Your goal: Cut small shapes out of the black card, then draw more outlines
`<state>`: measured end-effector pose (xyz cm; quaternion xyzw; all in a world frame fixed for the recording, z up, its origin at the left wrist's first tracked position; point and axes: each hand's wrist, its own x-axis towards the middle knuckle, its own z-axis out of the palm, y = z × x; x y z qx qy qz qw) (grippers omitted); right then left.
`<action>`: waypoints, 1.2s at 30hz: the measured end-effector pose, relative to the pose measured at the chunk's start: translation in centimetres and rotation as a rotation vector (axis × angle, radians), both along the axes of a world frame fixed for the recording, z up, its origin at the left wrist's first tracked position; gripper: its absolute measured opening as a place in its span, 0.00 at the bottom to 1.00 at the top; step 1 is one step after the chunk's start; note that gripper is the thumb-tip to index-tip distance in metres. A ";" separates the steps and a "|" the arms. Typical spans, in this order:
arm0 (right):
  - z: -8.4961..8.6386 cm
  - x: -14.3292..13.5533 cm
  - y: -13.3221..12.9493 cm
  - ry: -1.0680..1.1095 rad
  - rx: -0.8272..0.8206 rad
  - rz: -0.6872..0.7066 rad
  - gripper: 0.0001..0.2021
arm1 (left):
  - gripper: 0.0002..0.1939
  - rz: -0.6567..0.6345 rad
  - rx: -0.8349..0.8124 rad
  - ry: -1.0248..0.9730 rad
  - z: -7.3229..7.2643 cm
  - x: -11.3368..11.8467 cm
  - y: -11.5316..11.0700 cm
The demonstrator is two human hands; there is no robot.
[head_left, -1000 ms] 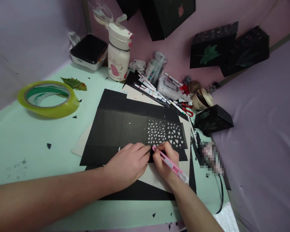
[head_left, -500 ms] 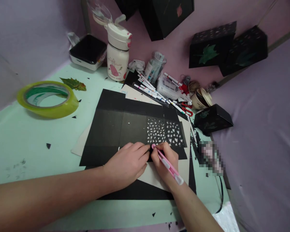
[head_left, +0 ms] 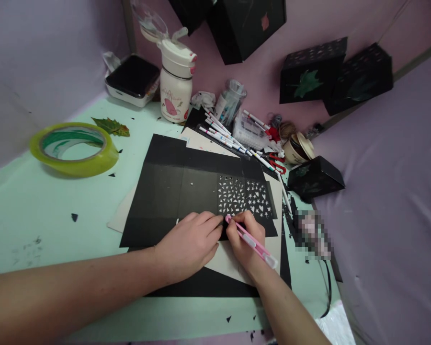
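Pink cutter [head_left: 250, 241], pinched in the right hand [head_left: 244, 251] fingers.
The left hand [head_left: 190, 244] lies on the black card [head_left: 161, 191] mid-frame, fingers close together, likely keeping it still. I can't quite see the cutter's tip; a cream sheet [head_left: 221, 258] lies under.

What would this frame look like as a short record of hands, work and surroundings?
Left hand: resting on black paper
Right hand: holding pink knife
Cutouts: small shapes, stars and hearts among them, in the paper's right part
Left of paper: tape roll, leaf
Beyond paper: white bottle, pens
Right of paper: small black box
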<state>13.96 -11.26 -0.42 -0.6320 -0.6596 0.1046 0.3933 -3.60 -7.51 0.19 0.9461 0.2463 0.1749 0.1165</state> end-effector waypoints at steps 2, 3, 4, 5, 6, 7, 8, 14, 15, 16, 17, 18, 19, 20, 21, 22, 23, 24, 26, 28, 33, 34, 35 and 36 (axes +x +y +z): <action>0.1 0.0 0.0 0.009 -0.003 -0.004 0.07 | 0.13 -0.001 0.003 -0.005 0.0 0.0 0.0; 0.2 -0.1 0.1 0.014 -0.006 -0.001 0.06 | 0.13 -0.001 0.003 -0.007 0.0 0.0 0.0; 0.3 -0.1 0.1 0.018 -0.012 0.006 0.07 | 0.13 -0.001 0.002 -0.007 0.0 0.0 0.0; 0.3 -0.1 0.1 0.022 -0.020 0.011 0.07 | 0.13 -0.001 0.000 -0.007 0.0 0.0 0.0; 0.4 -0.1 0.1 0.029 -0.025 0.009 0.07 | 0.13 -0.001 0.000 -0.007 0.0 0.0 0.0; 0.5 -0.1 0.1 0.041 -0.028 0.002 0.08 | 0.13 -0.003 0.002 -0.009 0.0 -0.1 0.1; 0.5 -0.2 0.1 0.058 -0.028 -0.010 0.08 | 0.13 -0.005 0.005 -0.012 0.0 -0.1 0.1; 1.6 0.5 0.0 0.258 -0.093 -0.064 0.02 | 0.12 -0.025 0.035 -0.079 0.0 -0.4 0.2; 2.0 0.9 0.2 0.297 -0.139 -0.033 0.02 | 0.12 -0.028 0.035 -0.085 0.0 -0.4 0.2; 2.4 1.3 0.4 0.328 -0.183 -0.004 0.04 | 0.12 -0.028 0.035 -0.088 -0.1 -0.5 0.2; 2.8 1.8 0.6 0.336 -0.232 0.037 0.04 | 0.12 -0.028 0.033 -0.089 -0.1 -0.5 0.2; 3.1 2.3 1.0 0.326 -0.279 0.079 0.05 | 0.11 -0.027 0.030 -0.089 -0.1 -0.5 0.2; 3.4 2.7 1.3 0.317 -0.317 0.113 0.05 | 0.11 -0.026 0.026 -0.088 -0.1 -0.5 0.2; 3.5 3.1 1.7 0.314 -0.335 0.138 0.05 | 0.11 -0.025 0.023 -0.087 -0.1 -0.5 0.2; 3.5 3.5 2.1 0.315 -0.344 0.166 0.05 | 0.11 -0.025 0.019 -0.083 -0.2 -0.5 0.2; 3.4 3.7 2.4 0.314 -0.346 0.203 0.05 | 0.11 -0.026 0.015 -0.078 -0.2 -0.5 0.2; 3.2 3.9 2.7 0.313 -0.338 0.238 0.05 | 0.11 -0.028 0.010 -0.074 -0.2 -0.5 0.2; 2.9 4.0 2.9 0.311 -0.322 0.270 0.05 | 0.11 -0.027 0.005 -0.070 -0.2 -0.4 0.2; 2.3 4.1 3.0 0.304 -0.272 0.298 0.02 | 0.11 -0.022 0.000 -0.065 -0.1 -0.4 0.3; 1.8 4.1 2.8 0.299 -0.215 0.289 0.06 | 0.12 -0.014 0.000 -0.070 0.1 -0.4 0.3; 1.6 3.9 2.4 0.262 -0.158 0.346 0.04 | 0.12 -0.002 -0.024 -0.046 0.4 -0.3 0.3; 1.7 3.8 2.4 0.260 -0.151 0.355 0.04 | 0.12 0.000 -0.033 -0.037 0.5 -0.2 0.3; 1.8 3.8 2.4 0.259 -0.145 0.359 0.04 | 0.12 0.001 -0.039 -0.032 0.4 -0.2 0.3; 1.9 3.7 2.4 0.259 -0.138 0.362 0.05 | 0.12 0.003 -0.042 -0.031 0.4 -0.2 0.3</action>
